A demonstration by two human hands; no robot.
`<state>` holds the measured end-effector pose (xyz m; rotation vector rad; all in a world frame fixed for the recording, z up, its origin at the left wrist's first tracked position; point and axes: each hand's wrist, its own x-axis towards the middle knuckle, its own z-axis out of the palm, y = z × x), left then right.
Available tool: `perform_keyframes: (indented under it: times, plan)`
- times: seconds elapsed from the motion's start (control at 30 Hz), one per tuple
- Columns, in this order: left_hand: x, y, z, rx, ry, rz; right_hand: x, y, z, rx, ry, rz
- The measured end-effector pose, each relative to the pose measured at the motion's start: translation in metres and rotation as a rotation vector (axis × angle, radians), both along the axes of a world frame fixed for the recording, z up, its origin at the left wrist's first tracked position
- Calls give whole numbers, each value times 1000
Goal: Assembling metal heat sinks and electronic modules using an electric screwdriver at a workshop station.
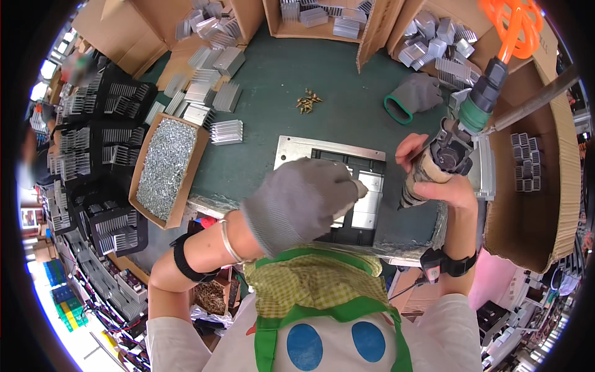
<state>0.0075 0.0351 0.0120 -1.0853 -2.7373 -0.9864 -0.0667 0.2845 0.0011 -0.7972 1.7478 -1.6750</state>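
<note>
I had the right hand point(457, 191) gripping a driver point(450, 154), its tip unclear from my end; the left hand point(300, 198) hid part of a frame point(297, 147); that hand's hold I couldn't tell.

On the workbench point(266, 77), a frame point(294, 147) is lying beneath the left hand point(304, 199), between a small-parts box point(191, 181) at left and the driver point(451, 152) in the right hand point(455, 190), while screws point(307, 102) are lying behind the frame.

workshop: workbench point(260, 93), boxes point(377, 34) of finned metal blocks point(347, 26) along far edge, carton point(194, 175) of metal bits point(165, 164) at left edge, tool point(451, 149) on orange hose point(514, 30) near right edge.
</note>
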Motion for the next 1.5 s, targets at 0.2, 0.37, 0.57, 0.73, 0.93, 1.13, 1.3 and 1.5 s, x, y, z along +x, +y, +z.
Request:
perform_keyframes:
  times: [0.2, 0.37, 0.57, 0.73, 0.93, 1.13, 1.3, 1.5]
  plan:
    - [-2, 24, -10, -111, 41, -16, 33, 7, -1, -202, -23, -515]
    - [-7, 10, -3, 10, 189, 38, 41, 3, 28, -456, 108, -557]
    - [0, 6, 0, -14, 199, 155, 58, -16, 58, -534, 248, -662]
    - [7, 2, -6, -17, 238, 185, 60, -35, 63, -661, 251, -591]
    - [13, 0, -16, 50, 333, 207, 53, -50, 61, -816, 298, -386]
    - [19, -2, -16, 28, 326, 181, 58, -57, 64, -769, 275, -346]
    - [19, -1, -17, 54, 315, 186, 62, -59, 63, -787, 251, -385]
    - [19, 1, -19, 116, 299, 187, 66, -57, 67, -715, 236, -385]
